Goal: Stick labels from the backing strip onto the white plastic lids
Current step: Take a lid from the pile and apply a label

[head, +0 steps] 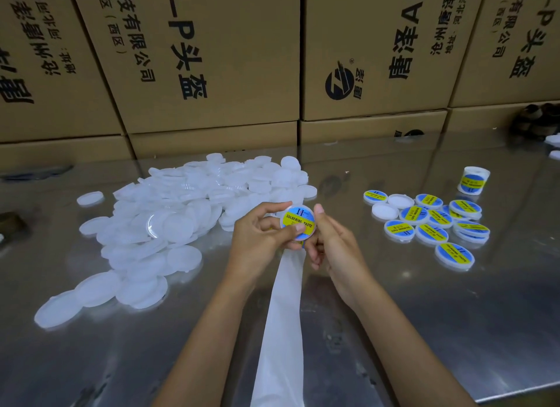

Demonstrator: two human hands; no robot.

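Lid (298, 224) with blue-yellow label sits between your hands, above table (424, 315). Your left hand (260, 240) curls round lid's left edge, thumb pressed on label face. Your right hand (331, 243) pinches lid's right edge, thumb tip up. White backing strip (283, 331) trails from under hands toward you. Blank lids (157, 225) heaped left; labelled lids (436, 225) grouped right. Boxes (212, 58) behind.

Soft, even overhead light leaves a hazy sheen on the steel desk (424, 331), brightest near its front right edge. Cardboard boxes (212, 58) behind the desk bow outward with wide-angle distortion, and the far corners look soft.
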